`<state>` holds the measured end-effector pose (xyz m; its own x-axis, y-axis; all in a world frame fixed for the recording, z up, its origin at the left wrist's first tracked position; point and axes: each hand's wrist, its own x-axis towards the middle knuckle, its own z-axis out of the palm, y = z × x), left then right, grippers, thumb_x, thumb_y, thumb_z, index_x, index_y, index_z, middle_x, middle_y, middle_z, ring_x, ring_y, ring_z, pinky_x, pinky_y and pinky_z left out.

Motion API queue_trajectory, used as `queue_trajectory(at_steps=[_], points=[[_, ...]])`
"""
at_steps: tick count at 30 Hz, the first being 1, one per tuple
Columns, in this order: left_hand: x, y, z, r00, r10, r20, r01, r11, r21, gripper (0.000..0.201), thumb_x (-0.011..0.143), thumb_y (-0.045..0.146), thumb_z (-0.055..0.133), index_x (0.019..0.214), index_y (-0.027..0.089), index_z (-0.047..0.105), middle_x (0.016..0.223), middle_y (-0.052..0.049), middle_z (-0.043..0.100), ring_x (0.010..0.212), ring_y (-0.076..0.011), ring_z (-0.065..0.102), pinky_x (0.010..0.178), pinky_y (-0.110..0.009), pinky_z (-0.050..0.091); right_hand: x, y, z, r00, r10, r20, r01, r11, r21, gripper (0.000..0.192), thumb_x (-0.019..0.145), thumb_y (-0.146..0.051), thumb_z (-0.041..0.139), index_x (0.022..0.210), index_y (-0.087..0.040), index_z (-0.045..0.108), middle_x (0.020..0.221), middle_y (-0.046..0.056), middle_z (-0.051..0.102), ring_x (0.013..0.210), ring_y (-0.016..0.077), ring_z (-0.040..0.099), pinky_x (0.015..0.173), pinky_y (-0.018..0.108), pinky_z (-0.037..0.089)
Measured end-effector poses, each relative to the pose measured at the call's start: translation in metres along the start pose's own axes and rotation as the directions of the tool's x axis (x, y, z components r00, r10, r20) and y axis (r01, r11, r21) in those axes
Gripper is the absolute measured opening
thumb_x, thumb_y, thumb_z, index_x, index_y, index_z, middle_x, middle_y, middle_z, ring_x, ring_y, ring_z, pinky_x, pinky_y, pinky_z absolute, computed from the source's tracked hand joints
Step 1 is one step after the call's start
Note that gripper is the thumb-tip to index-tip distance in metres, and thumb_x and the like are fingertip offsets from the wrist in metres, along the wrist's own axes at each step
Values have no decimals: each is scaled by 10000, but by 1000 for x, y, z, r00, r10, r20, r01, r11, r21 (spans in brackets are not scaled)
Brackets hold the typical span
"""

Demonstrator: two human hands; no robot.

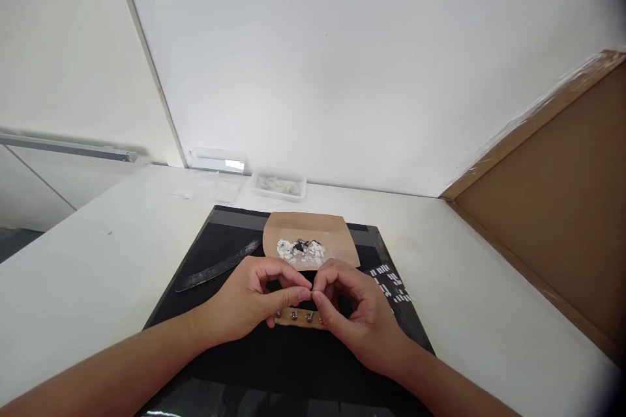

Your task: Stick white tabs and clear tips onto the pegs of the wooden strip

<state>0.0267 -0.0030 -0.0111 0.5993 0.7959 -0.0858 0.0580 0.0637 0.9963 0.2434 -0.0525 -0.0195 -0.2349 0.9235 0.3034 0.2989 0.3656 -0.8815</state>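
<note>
My left hand [259, 296] and my right hand [359, 313] meet over the black mat, each with thumb and forefinger pinched. Their fingertips nearly touch. Whatever is between them is too small to make out. Just below the fingers lies a tan strip [302, 318] with several small shiny metal pieces [309, 316] on it, partly covered by my hands. Behind my hands, a brown paper sheet [315, 225] bears a heap of small white bits [313, 251] with some black scraps among them.
A dark nail-file-like strip [220, 266] lies on the black mat [244, 365], left. Small white rectangles [391, 283] lie right. Behind stand a clear plastic tray [278, 186] and clear bags [208, 187] on the white table [73, 273]. A brown cardboard panel [548, 189] borders the right.
</note>
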Motion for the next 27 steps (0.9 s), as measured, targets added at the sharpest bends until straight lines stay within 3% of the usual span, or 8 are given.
queue_trajectory(at_steps=[3,5,8,11,16,20,27], points=[[-1,2,-6,999,35,31,-37,997,70,296,865,429,846,1026,180,846,937,-66,764,693,-133,665,496,-184,519,1,0,-5,999,-44,-6,44,998,-53,105,977,-244,652,876,-228,628,779,-22,601,613,108,551,555,225,455],[0,4,-13,985,149,88,-164,965,205,241,875,389,844,1019,196,842,953,-60,779,785,-152,699,570,-196,520,1,-1,-9,997,-72,17,73,990,-122,93,951,-208,658,865,-227,628,783,-22,605,611,106,553,558,227,457],[3,5,-24,907,343,244,-417,804,424,276,827,381,893,1030,209,824,943,-42,788,863,-169,679,662,-231,509,1,-2,-13,989,-110,95,131,956,-263,85,918,-155,653,872,-226,644,791,-18,602,625,107,561,569,232,449],[7,1,-31,856,408,317,-516,693,504,409,742,446,952,1034,206,795,898,-22,767,842,-173,645,770,-286,502,-1,-3,-13,974,-144,176,202,904,-378,97,920,-137,637,915,-231,662,787,-23,588,645,107,552,573,234,414],[8,-8,-30,835,391,387,-550,627,552,368,783,431,923,1011,199,753,927,-21,750,902,-192,656,849,-311,494,-4,-1,-5,955,-177,239,275,829,-486,90,952,-160,621,888,-222,635,771,-28,586,643,109,520,579,258,355],[5,-7,-26,855,375,357,-518,596,614,264,819,334,884,990,203,733,928,-10,746,903,-186,659,794,-284,486,-3,1,0,948,-191,255,305,777,-552,99,965,-171,621,879,-221,622,735,-37,572,635,115,501,587,280,313],[1,-4,-22,891,330,312,-454,613,646,174,852,278,831,981,221,729,946,8,766,939,-184,671,812,-277,495,-3,-3,1,945,-209,252,318,769,-554,107,958,-155,626,877,-224,614,733,-42,562,623,112,491,581,278,306]])
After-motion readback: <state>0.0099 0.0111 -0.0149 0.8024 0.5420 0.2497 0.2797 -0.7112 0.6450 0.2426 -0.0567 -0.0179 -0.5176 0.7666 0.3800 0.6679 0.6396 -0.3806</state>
